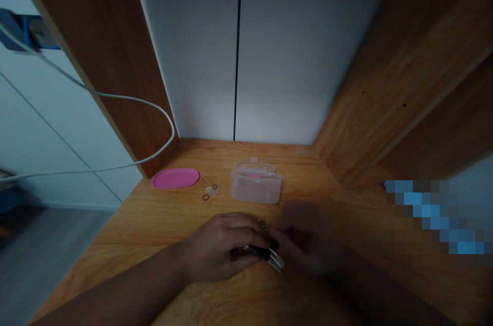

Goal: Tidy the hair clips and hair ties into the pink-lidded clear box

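My left hand (227,246) is closed at the front of the wooden tabletop, fingers wrapped round a hair clip (274,259) with a black part and two slim silvery prongs pointing toward the lower right. Part of the clip is hidden by the fingers. Small ring-like hair ties (262,224) show at the left fingertips, between the two hands; what they rest on is unclear. Close by on the right, my right hand (311,244) is smeared by motion, its thumb near the clip. Whether its fingers grip anything does not show.
Beyond the hands stands a translucent plastic box (256,190), its lid (254,167) raised. Several small coloured and dark elastic bands (211,190) lie left of it, beside a pink oval tray (175,178). A white cable (134,98) loops in from the left. Wooden panels flank the tabletop.
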The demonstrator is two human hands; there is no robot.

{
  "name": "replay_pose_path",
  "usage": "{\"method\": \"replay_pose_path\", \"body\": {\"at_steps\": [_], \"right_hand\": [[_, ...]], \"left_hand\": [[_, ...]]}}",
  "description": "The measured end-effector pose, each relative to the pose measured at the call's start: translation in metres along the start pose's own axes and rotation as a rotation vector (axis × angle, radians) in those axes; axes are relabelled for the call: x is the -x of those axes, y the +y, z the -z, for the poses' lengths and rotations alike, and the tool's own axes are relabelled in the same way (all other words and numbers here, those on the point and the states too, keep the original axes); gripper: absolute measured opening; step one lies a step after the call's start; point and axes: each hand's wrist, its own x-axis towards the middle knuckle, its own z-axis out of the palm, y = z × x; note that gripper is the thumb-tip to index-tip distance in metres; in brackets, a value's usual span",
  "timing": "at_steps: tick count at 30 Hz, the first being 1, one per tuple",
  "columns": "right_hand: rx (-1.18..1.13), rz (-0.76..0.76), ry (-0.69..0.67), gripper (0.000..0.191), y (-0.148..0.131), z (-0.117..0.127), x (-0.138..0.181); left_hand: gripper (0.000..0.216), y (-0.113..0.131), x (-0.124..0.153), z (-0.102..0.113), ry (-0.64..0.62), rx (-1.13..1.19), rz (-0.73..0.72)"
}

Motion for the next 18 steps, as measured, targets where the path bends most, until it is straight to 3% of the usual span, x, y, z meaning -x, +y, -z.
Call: {"method": "replay_pose_path", "body": {"at_steps": [2,5,8,13,18], "right_hand": [[0.008,-0.032,-0.154,0.017,-0.0024,-0.0016,-0.0024],[0.009,-0.112,-0.271,0.013,-0.0020,-0.0016,-0.0066],[0.043,-0.142,-0.333,0.004,0.0006,-0.0002,-0.0080],[0.101,-0.127,-0.431,0.007,0.0021,-0.0008,-0.0069],[0.154,-0.059,-0.441,0.009,0.0003,-0.0009,-0.0098]], "left_hand": [[0.020,0.0000,0.0002,0.0007,0.003,0.013,0.010],[0.022,-0.0004,-0.0001,0.0014,0.009,0.051,0.021],[0.022,-0.0018,-0.0003,0.0007,0.039,0.079,0.038],[0.020,-0.0047,0.0011,-0.0021,0.088,0.089,0.056],[0.024,-0.0044,0.0007,-0.0026,0.185,0.072,0.046]]}}
